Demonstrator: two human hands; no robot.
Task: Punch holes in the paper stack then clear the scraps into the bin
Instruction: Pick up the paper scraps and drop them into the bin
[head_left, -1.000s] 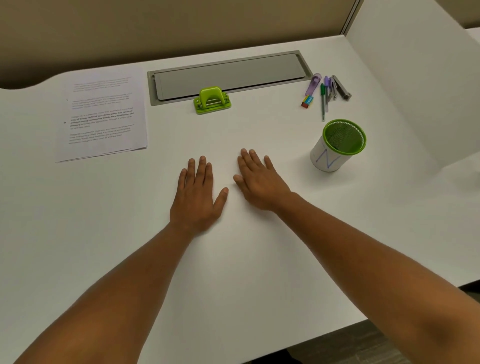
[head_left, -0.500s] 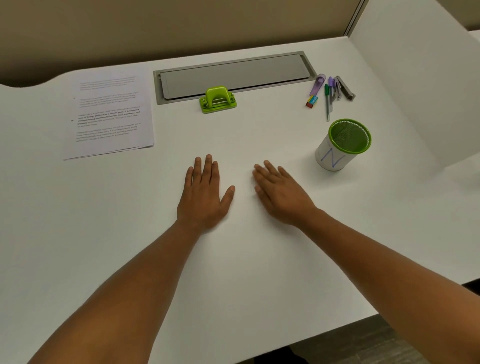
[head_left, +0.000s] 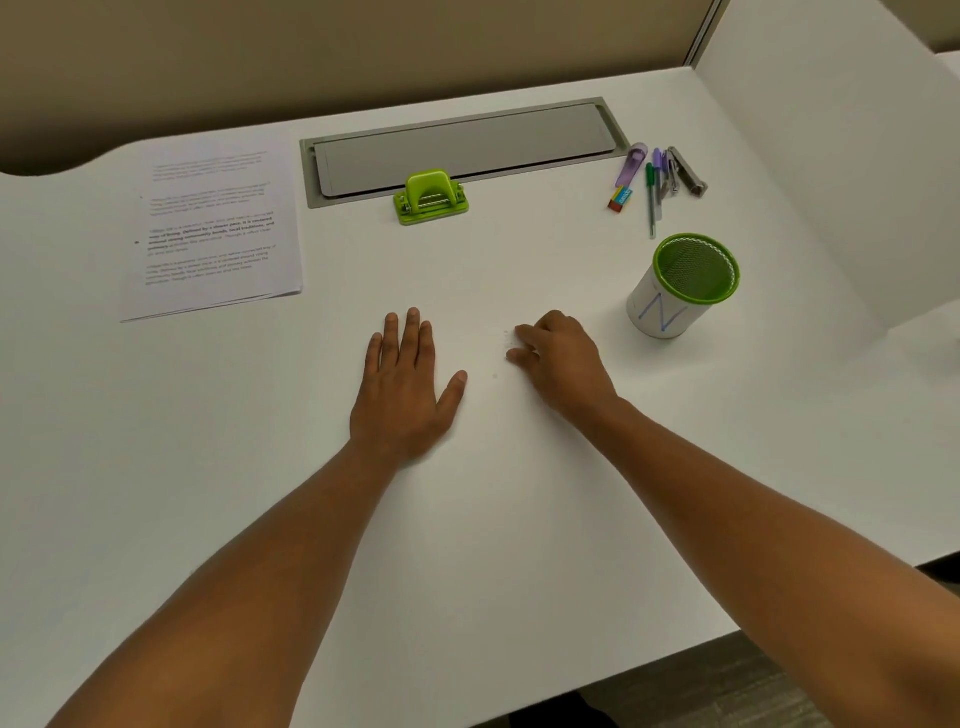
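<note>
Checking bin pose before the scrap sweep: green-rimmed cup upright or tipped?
Upright. The green-rimmed cup stands on its base on the desk, open mouth facing up, beyond the right hand. Contents: cannot tell.

One paper stack (head_left: 213, 228), one hole punch (head_left: 431, 199), one bin (head_left: 680, 285), one eraser (head_left: 620, 199), two hands.

Head camera looks down (steeply) over desk (head_left: 519, 519).
</note>
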